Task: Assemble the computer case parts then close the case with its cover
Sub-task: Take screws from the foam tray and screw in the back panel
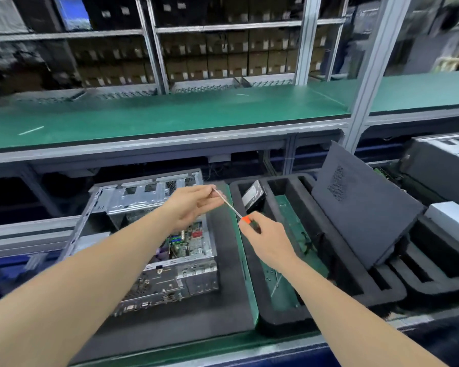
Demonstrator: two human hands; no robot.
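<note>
Item 1. Computer case (149,234): open metal chassis lying on a black mat (223,313), at about 8 o'clock from the centre of the view. The top side is uncovered, with the green circuit board and silver drive bays exposed.

Item 2. Screwdriver (229,206): thin bright shaft with an orange collar and a dark handle. It is held in the air above the case's 2 o'clock corner, the shaft slanting from 10 o'clock down to 4 o'clock.

Item 3. Left hand (194,205): fingers curled, thumb and fingertips pinching the tip end of the shaft.

Item 4. Right hand (265,234): fingers wrapped round the handle, the orange collar showing just above the grip.

Item 5. Foam tray (276,313): black and compartmented, at 3 o'clock of the case and just beside the mat. A hard drive (253,198) stands tilted in its 12 o'clock compartment.

Item 6. Cover (361,213): dark grey panel with a perforated vent patch, leaning upright in foam slots at 3 o'clock of the tray.

Item 7. Green shelf (170,115): runs across at 12 o'clock, above the bench.
</note>
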